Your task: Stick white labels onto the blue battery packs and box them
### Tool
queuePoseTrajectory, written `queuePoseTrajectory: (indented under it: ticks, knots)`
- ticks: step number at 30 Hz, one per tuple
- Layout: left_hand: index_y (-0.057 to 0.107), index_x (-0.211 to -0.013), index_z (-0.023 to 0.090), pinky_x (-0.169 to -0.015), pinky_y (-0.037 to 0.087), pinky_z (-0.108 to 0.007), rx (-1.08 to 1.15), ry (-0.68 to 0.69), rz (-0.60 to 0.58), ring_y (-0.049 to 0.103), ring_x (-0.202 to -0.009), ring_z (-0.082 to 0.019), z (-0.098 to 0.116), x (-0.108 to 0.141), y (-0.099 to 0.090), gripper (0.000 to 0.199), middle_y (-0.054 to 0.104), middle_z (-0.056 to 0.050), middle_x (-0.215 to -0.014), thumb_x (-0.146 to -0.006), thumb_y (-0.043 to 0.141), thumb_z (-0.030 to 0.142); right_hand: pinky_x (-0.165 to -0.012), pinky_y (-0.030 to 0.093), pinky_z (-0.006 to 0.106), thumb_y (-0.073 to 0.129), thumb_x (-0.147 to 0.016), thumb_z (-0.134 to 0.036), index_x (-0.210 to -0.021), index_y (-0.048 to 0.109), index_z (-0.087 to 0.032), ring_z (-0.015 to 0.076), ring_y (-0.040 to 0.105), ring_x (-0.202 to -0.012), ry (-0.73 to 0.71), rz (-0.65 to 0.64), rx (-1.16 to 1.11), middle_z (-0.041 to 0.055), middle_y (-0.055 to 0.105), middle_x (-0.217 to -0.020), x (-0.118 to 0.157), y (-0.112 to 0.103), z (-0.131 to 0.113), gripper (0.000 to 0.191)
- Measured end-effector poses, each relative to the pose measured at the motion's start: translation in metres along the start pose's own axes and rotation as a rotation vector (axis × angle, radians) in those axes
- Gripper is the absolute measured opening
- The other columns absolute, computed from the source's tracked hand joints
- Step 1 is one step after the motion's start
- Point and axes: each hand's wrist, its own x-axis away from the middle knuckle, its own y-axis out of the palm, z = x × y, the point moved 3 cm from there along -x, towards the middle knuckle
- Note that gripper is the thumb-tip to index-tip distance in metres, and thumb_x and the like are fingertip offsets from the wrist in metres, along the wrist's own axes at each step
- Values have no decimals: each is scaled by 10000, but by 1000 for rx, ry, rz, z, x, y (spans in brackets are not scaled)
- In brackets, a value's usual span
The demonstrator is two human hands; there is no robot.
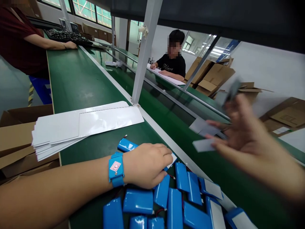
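My left hand (149, 165), with a blue strap (116, 168) around its wrist, is closed over a blue battery pack with a white patch (171, 160); the hand hides most of that pack. Several more blue battery packs (138, 201) with thin red and black leads lie around and below it, some bearing white pads (217, 216). My right hand (245, 133) is raised over the green belt, blurred by motion. Small white slips (203, 145) stick out at its fingertips. A dark, blurred flat piece (232, 90) shows by its upper finger; its kind is unclear.
A fanned stack of white sheets (88, 124) lies on the green tabletop (83, 86). A white post (145, 54) rises from the pale rail beside the belt (157, 108). Two people sit or stand farther off. Cardboard boxes stand at left (19, 136) and right (212, 76).
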Motion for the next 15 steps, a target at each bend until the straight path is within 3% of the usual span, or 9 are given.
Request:
queuePoseTrajectory:
  ticks: [2,5,7,11,13,15]
  knots:
    - [619,-1133,162,-865,478,-397,-11,33,20,584,-1075,-268,6,-3,2,316,639,-105,-1217,-945,603,415,-889,617,342,620,-902,-273,-1556,51,-521,269,538,-1314,70,-119,-120,-52,72,-1682,16,22,11,901]
    - [613,-1196,196,-787,430,-409,27,199,46,578,-1028,-257,24,-6,10,451,647,-70,-1230,-982,495,575,-898,621,349,574,-943,-245,-1549,105,-533,245,521,-1306,84,-146,-170,-64,51,-1677,38,45,26,819]
    - [560,-1323,186,-776,408,-411,97,288,32,573,-1043,-249,32,-6,18,556,637,-52,-1313,-989,446,616,-885,629,351,571,-943,-229,-1547,115,-536,239,526,-1282,80,-138,-180,-68,34,-1675,44,49,31,817]
    - [521,-1389,161,-879,401,-408,158,270,-17,546,-1147,-256,30,-4,25,642,586,-31,-1426,-959,503,638,-860,633,329,579,-931,-204,-1548,68,-539,234,532,-1263,94,-189,-211,-80,7,-1675,43,46,35,868]
    - [557,-1343,150,-853,411,-394,155,278,9,563,-1087,-248,27,-4,21,639,637,-50,-1339,-950,508,651,-876,628,338,571,-931,-196,-1546,24,-543,229,534,-1260,110,-231,-241,-78,8,-1675,42,47,34,893]
    - [646,-1191,149,-719,404,-377,137,307,68,574,-912,-226,26,-5,14,576,700,-63,-1087,-951,498,651,-885,624,333,556,-929,-180,-1543,-11,-544,226,526,-1271,105,-290,-251,-77,31,-1674,40,50,30,912]
